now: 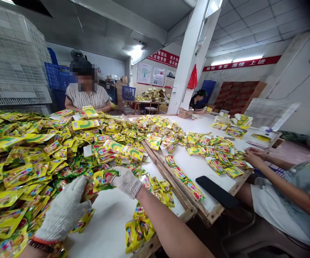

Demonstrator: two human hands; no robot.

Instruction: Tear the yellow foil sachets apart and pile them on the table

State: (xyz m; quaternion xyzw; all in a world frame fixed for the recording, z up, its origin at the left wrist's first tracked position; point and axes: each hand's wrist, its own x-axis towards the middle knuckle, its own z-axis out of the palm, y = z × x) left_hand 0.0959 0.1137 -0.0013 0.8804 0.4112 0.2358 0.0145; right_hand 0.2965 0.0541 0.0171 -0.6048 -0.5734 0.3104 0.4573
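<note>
My left hand point(65, 206), in a white knit glove, is at the edge of a big heap of small yellow packets point(20, 173). Its curled fingers hold a snack packet point(88, 190), partly hidden by the glove. Close beside it, my right hand point(126, 182), gloved too with bare fingertips showing, pinches a yellow and green packet point(101, 180). White tabletop point(103, 215) shows below the hands. Further packets point(137, 233) lie in a loose group under my right forearm.
Flattish yellow boxes point(85, 124) lie on the heap. A wooden table edge point(168, 175) runs to the right, with a black phone point(216, 191) beyond. One co-worker point(87, 89) sits opposite, another point(291, 182) at right handles packets. White crates point(12, 57) are stacked left.
</note>
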